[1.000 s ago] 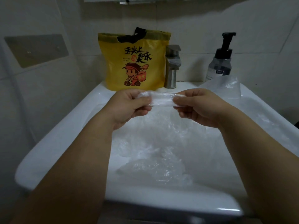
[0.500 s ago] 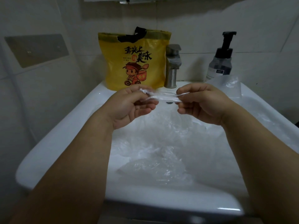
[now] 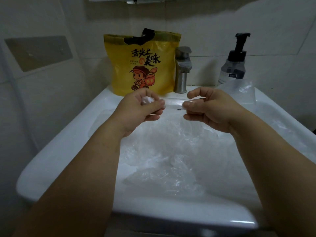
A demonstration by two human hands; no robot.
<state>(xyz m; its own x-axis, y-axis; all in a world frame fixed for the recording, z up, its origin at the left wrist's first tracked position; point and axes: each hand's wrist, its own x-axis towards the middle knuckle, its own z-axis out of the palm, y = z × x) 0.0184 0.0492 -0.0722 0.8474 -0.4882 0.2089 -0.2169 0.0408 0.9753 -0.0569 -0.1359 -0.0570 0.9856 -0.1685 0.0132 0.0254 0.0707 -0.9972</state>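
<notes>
Over a white sink (image 3: pixel 71 146), both my hands hold a thin strip of clear plastic film (image 3: pixel 174 104) stretched between them. My left hand (image 3: pixel 140 110) curls round a bunched end of the film, which shows as a white wad in its fist. My right hand (image 3: pixel 210 112) pinches the other end between thumb and fingers. More crumpled clear plastic (image 3: pixel 164 175) lies in the basin below the hands.
A yellow printed bag (image 3: pixel 142 64) stands on the sink's back ledge, left of a metal faucet (image 3: pixel 183 69). A dark pump bottle (image 3: pixel 234 60) is at the back right, with a clear plastic piece (image 3: pixel 242 91) in front of it. Tiled walls close in left and behind.
My left hand has gathered more of the film into its fist. Both hands have drawn slightly apart, and the stretched strip between them is thinner.
</notes>
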